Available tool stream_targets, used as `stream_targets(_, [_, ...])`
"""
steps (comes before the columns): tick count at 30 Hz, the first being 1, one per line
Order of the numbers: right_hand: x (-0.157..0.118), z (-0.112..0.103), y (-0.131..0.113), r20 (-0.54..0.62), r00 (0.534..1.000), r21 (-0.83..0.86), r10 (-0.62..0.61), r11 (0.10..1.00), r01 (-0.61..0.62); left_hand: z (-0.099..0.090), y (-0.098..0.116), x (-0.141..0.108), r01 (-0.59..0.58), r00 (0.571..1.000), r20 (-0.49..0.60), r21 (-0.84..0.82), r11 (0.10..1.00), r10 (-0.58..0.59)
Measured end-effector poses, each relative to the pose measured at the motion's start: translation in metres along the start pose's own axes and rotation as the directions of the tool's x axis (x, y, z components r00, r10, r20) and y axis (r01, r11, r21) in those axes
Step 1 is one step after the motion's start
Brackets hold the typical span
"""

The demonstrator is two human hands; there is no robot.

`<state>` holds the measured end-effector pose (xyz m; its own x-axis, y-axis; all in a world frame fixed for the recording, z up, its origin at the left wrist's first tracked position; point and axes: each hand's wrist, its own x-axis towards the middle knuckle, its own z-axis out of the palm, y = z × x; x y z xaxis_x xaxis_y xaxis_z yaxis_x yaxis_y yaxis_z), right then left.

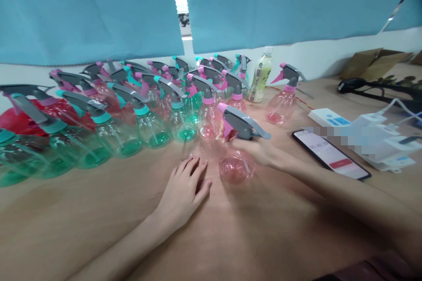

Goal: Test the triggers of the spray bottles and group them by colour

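Observation:
My right hand (252, 147) is wrapped round the neck of a pink spray bottle (236, 169), just under its grey and pink trigger head. The bottle stands roughly upright, with a mist or blur by its nozzle side. My left hand (185, 186) lies palm down on the table (158, 254), fingers spread, left of that bottle and touching no bottle. Just beyond my hands are a pink spray bottle (208, 118) and a green spray bottle (183, 123), the near end of several rows that run to the left.
Another pink spray bottle (281, 103) stands apart at the right, beside a drink bottle (261, 77). A phone (329, 153), a white power strip (329, 117) with plugs, black cables and a cardboard box (362, 63) occupy the right side.

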<state>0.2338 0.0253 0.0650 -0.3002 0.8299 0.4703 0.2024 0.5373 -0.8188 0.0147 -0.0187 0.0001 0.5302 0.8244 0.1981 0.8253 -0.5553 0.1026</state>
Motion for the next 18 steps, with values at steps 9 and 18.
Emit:
stream_targets(9, [-0.0037, -0.0006, 0.0064, -0.037, 0.999, -0.09, 0.031, 0.995, -0.034, 0.001, -0.0009, -0.0005, -0.012, 1.0, -0.016, -0.006, 1.0, 0.012])
stream_targets(18, [-0.0055, 0.0014, -0.0011, -0.079, 0.985, -0.183, 0.154, 0.969, -0.166, 0.0004, 0.0005, 0.0005, 0.0, 1.0, 0.006, 0.002, 1.0, 0.0])
